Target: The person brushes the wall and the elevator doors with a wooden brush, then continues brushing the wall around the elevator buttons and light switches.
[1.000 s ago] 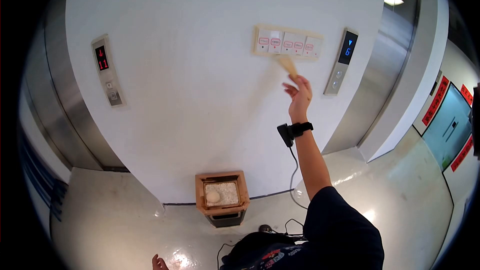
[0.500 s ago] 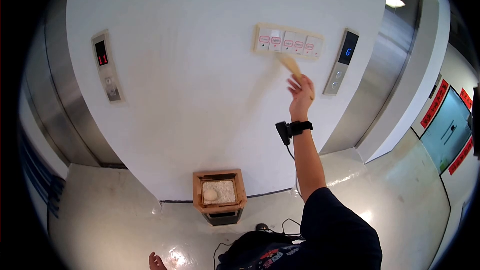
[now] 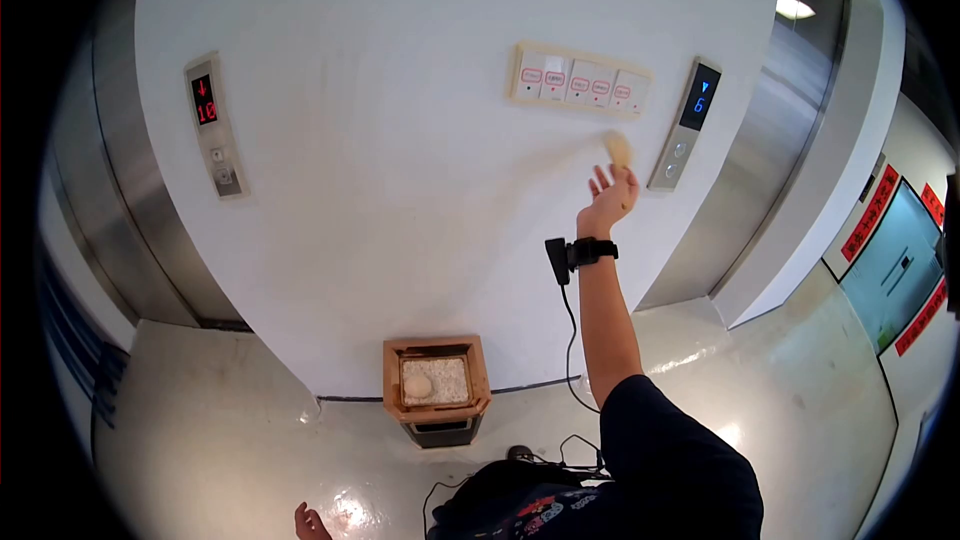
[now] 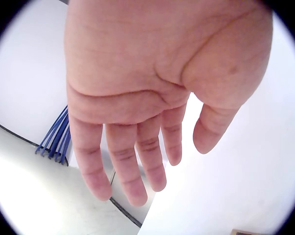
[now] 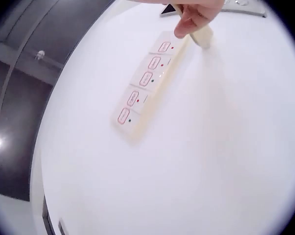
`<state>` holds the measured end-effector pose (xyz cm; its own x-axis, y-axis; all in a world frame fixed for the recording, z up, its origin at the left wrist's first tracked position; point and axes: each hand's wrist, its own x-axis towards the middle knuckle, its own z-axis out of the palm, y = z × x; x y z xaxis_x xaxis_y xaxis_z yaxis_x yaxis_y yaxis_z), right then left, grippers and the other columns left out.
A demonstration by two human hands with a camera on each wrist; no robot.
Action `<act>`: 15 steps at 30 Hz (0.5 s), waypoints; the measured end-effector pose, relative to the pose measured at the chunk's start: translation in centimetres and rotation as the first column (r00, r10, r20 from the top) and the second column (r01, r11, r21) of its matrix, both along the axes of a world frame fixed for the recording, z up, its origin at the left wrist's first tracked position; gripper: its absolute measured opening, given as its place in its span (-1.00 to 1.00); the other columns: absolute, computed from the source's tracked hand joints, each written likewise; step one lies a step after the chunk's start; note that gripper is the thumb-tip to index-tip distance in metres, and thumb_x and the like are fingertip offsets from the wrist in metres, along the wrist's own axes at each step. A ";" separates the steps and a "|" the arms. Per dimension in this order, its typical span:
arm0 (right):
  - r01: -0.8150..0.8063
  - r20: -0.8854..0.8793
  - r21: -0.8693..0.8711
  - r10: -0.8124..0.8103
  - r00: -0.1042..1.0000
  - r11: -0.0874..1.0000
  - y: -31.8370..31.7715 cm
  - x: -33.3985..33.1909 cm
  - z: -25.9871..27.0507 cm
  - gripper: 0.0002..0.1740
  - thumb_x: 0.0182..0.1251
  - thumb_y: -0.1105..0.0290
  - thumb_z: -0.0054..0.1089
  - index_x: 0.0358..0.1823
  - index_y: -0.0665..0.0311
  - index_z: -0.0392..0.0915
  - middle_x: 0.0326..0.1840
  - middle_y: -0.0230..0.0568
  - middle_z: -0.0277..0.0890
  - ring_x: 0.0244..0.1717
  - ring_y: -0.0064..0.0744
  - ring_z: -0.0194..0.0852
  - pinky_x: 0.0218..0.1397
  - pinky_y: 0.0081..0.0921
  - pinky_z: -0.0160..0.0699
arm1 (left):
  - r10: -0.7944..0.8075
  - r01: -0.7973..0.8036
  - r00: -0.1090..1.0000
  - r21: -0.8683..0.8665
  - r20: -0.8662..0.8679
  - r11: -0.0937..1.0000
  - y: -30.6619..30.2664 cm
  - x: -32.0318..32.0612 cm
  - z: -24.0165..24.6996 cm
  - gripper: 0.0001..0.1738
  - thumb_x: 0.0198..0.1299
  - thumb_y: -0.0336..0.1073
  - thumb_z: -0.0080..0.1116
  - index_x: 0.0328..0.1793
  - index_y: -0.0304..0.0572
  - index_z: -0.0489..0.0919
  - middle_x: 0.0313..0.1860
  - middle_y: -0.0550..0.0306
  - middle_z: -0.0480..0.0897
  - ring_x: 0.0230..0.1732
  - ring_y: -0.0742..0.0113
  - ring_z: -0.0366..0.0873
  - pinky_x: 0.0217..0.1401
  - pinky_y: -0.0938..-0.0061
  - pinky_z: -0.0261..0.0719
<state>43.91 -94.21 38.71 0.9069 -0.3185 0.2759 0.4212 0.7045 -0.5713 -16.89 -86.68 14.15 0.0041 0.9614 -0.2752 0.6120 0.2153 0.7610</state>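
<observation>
My right hand (image 3: 608, 202) is raised to the white wall and grips a pale, flared brush (image 3: 618, 150) by its handle. The bristle end points up, just below the right part of a row of white light switches (image 3: 580, 83) in a cream frame. In the right wrist view, the thumb and fingers pinch the brush (image 5: 202, 38) beside the end of the switch row (image 5: 145, 81). Low at the front of the head view hangs my left hand (image 3: 310, 523). The left wrist view shows its palm (image 4: 132, 93), fingers loosely extended and holding nothing.
Elevator call panels (image 3: 215, 128) (image 3: 686, 125) flank the wall, beside metal elevator doors. Against the wall's foot stands a wood-rimmed bin (image 3: 477, 365) topped with pale gravel and a round lump. A black cable (image 3: 572, 350) hangs from the right wrist camera.
My right hand has moved the brush rightward and slightly down, from under the middle of the switches to below their right end. The left hand still hangs low.
</observation>
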 end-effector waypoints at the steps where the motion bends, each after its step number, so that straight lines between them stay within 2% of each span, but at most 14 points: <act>1: -0.093 0.064 -0.094 0.099 0.993 0.991 0.2 -0.3 -0.5 -0.77 0.30 0.33 -0.05 -0.08 0.25 0.34 -0.14 -0.14 0.54 -0.30 -0.29 0.58 -0.32 -0.53 0.46 | -0.009 0.009 1.000 0.003 -0.009 1.000 0.1 -0.1 -0.3 -0.55 0.31 -0.14 -0.21 0.26 -0.15 0.37 0.20 -0.17 0.40 0.20 0.00 0.34 0.25 0.14 0.29; 2: -0.176 0.119 -0.193 0.201 0.972 0.965 0.3 -0.7 -1.1 -0.77 0.30 0.34 -0.05 -0.07 0.25 0.34 -0.14 -0.13 0.54 -0.31 -0.28 0.59 -0.32 -0.53 0.47 | -0.018 0.018 1.000 0.005 -0.017 1.000 0.1 -0.1 -0.5 -0.54 0.31 -0.14 -0.21 0.26 -0.14 0.37 0.20 -0.17 0.40 0.20 0.00 0.34 0.25 0.14 0.29; 3: -0.292 0.211 -0.319 0.368 0.906 0.902 0.1 -1.0 -1.5 -0.77 0.30 0.36 -0.09 -0.07 0.27 0.36 -0.13 -0.10 0.54 -0.36 -0.28 0.59 -0.32 -0.54 0.48 | -0.020 0.020 1.000 0.005 -0.017 1.000 0.1 0.0 -0.6 -0.54 0.31 -0.14 -0.21 0.26 -0.14 0.36 0.19 -0.17 0.41 0.20 0.00 0.34 0.25 0.14 0.29; 5: -0.470 0.165 -0.585 0.664 0.729 0.661 -0.4 -1.8 -1.6 -0.76 0.32 0.36 -0.14 -0.06 0.30 0.37 -0.13 -0.07 0.54 -0.35 -0.29 0.59 -0.34 -0.56 0.49 | -0.027 0.027 0.999 0.003 -0.023 1.000 0.1 0.0 -0.6 -0.54 0.30 -0.14 -0.21 0.27 -0.14 0.36 0.19 -0.17 0.41 0.19 0.00 0.35 0.24 0.13 0.29; 8: -0.269 0.237 -0.453 0.406 0.883 0.850 -0.5 -1.4 -2.5 -0.73 0.33 0.31 -0.10 -0.08 0.30 0.42 -0.21 -0.18 0.54 -0.36 -0.35 0.59 -0.38 -0.60 0.44 | -0.035 0.035 0.999 0.000 -0.010 0.999 0.2 0.3 0.0 -0.54 0.30 -0.14 -0.21 0.27 -0.14 0.35 0.20 -0.17 0.40 0.20 0.00 0.34 0.25 0.13 0.29; 11: 0.024 0.122 -0.245 0.006 0.993 0.969 -2.0 0.1 -2.6 -0.71 0.34 0.28 -0.08 -0.04 0.31 0.44 -0.20 -0.25 0.53 -0.34 -0.45 0.56 -0.38 -0.64 0.40 | -0.010 0.010 1.000 -0.008 0.010 1.000 0.1 0.2 -0.3 -0.53 0.30 -0.13 -0.20 0.27 -0.14 0.35 0.20 -0.18 0.40 0.21 -0.01 0.34 0.26 0.11 0.28; 14: 0.137 0.172 -0.364 -0.078 0.982 0.921 -2.0 1.1 -3.7 -0.68 0.35 0.28 -0.07 0.01 0.29 0.44 -0.19 -0.34 0.49 -0.33 -0.54 0.51 -0.39 -0.67 0.36 | -0.049 0.049 0.999 0.001 -0.024 0.999 0.1 -0.1 -0.6 -0.53 0.30 -0.13 -0.19 0.27 -0.15 0.36 0.20 -0.18 0.40 0.21 -0.01 0.33 0.26 0.10 0.27; 15: 0.044 0.200 -0.497 0.065 0.978 0.867 -2.0 1.1 -4.3 -0.67 0.35 0.29 -0.08 0.05 0.29 0.44 -0.20 -0.40 0.47 -0.35 -0.60 0.49 -0.38 -0.68 0.35 | -0.043 0.043 0.999 -0.008 -0.025 0.999 0.1 0.2 -0.5 -0.54 0.30 -0.13 -0.19 0.26 -0.15 0.36 0.20 -0.18 0.40 0.21 -0.01 0.33 0.26 0.10 0.27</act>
<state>45.06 -96.25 34.37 0.8159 -0.0808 0.5725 0.5603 0.3550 -0.7484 -16.73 -86.62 13.62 0.0380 0.9583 -0.2831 0.6399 0.1943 0.7435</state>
